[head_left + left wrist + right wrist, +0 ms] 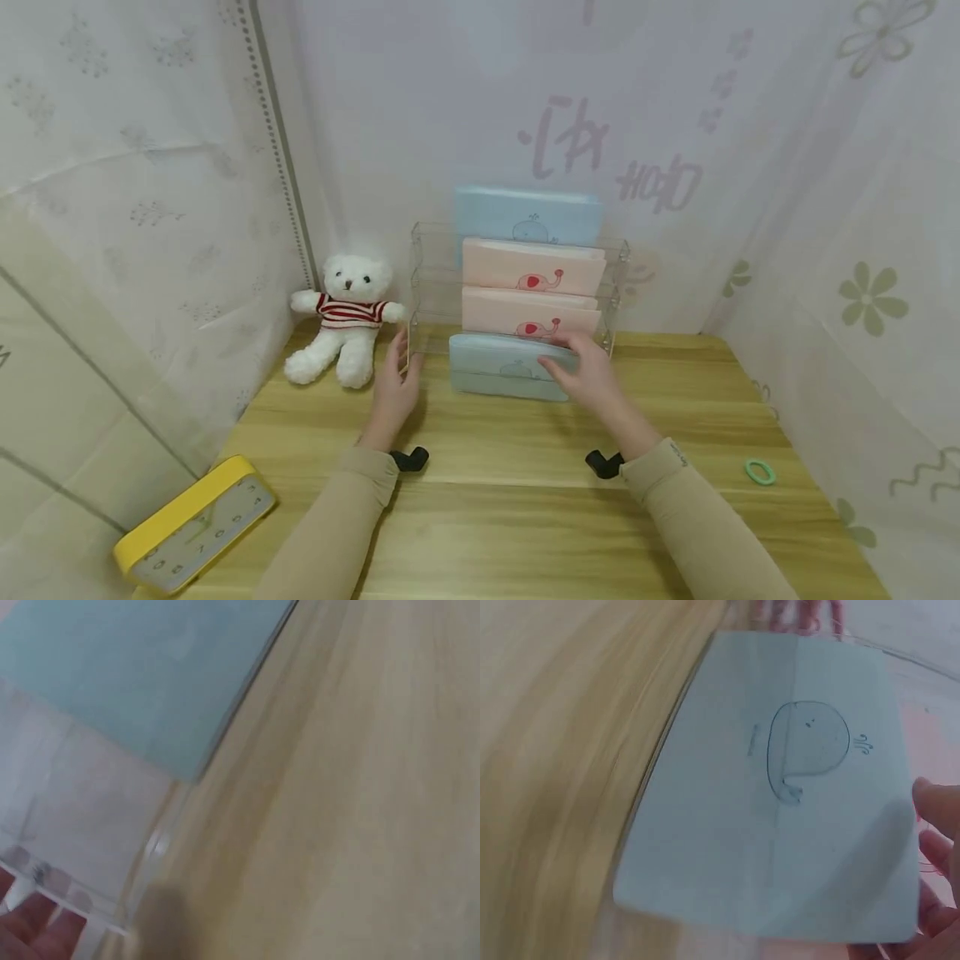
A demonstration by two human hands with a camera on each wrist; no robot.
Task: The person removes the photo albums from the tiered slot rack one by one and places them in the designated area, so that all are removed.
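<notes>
A clear acrylic rack [438, 293] stands at the back of the table, holding notebooks in stepped tiers. At its front, a light blue notebook [491, 375] with a whale drawing sits lowest, seen large in the right wrist view. My right hand [588, 375] pinches its upper right edge, the thumb [934, 802] in front and fingers behind. My left hand [397, 387] is at the rack's left side, its fingertips [64, 930] against the outside of the side panel. Behind the front notebook rise two pink elephant notebooks, a lower one [495, 310] and an upper one [495, 262], and another blue whale notebook [487, 212].
A white teddy bear [352, 312] in a striped shirt sits left of the rack. A yellow-framed box [198, 517] lies at the table's left edge, and a green ring [761, 472] at the right. Patterned curtains [840, 208] enclose the wooden table [487, 533].
</notes>
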